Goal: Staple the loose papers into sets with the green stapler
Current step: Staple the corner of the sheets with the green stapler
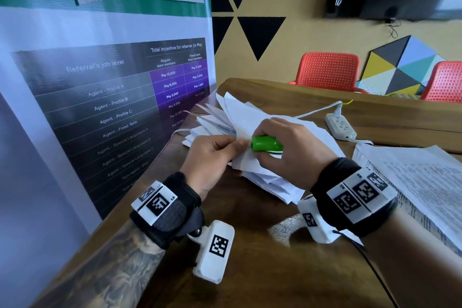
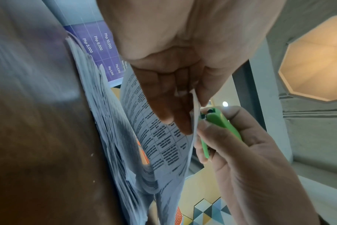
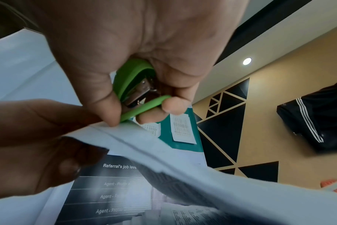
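My left hand [image 1: 236, 149] pinches the near corner of a lifted set of white printed sheets [image 1: 246, 120] between thumb and fingers. My right hand [image 1: 261, 156] grips the small green stapler [image 1: 266, 144], whose nose points left at that same corner. In the left wrist view the stapler [image 2: 223, 121] touches the edge of the sheets [image 2: 164, 146] just below my fingers [image 2: 162, 97]. The right wrist view shows the stapler [image 3: 133, 80] with thumb and fingers wrapped round it, its mouth at the paper edge [image 3: 144, 137]. I cannot tell whether the paper sits inside the mouth.
A messy pile of loose sheets [image 1: 275, 185] lies on the brown wooden table [image 1: 262, 257] under my hands. Another printed stack [image 1: 415, 177] lies at the right. A white power strip [image 1: 341, 126] and cable sit behind. A banner stands at the left, red chairs [image 1: 327, 70] beyond.
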Demonstrator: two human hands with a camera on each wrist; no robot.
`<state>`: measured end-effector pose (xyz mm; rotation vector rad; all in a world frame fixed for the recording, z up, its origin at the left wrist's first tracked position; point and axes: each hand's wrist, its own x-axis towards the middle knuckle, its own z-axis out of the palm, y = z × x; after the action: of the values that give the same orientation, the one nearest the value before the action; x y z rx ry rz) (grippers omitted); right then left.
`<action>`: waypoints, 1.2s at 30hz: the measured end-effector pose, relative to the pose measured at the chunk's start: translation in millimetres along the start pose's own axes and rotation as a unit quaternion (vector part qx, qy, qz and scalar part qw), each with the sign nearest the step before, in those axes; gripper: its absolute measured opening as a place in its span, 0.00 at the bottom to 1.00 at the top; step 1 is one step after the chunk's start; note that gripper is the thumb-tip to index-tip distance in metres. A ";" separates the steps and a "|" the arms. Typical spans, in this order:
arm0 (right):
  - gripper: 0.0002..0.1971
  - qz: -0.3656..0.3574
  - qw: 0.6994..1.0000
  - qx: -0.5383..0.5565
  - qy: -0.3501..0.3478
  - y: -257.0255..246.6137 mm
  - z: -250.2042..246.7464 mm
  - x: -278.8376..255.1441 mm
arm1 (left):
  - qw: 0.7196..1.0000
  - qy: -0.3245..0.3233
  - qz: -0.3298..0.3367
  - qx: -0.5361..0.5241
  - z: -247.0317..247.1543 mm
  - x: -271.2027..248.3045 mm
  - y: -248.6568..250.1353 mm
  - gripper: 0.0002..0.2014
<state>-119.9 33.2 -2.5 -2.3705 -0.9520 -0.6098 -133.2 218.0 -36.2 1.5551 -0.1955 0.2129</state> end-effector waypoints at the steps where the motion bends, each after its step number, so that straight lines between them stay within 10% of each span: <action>1: 0.09 -0.001 1.000 -0.002 -0.006 -0.2 -0.1 0.0 | 1.000 -0.002 0.005 0.006 0.4 -0.6 0.5 0.08; 36: 0.14 -0.067 0.993 -0.094 -0.030 -7.8 -1.6 3.0 | 0.991 0.009 -0.070 -0.111 4.9 -2.3 4.1 0.07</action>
<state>-123.9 38.6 2.7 -2.5166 -1.1317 -0.7098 -136.4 213.1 -32.8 1.3383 -0.0910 0.0908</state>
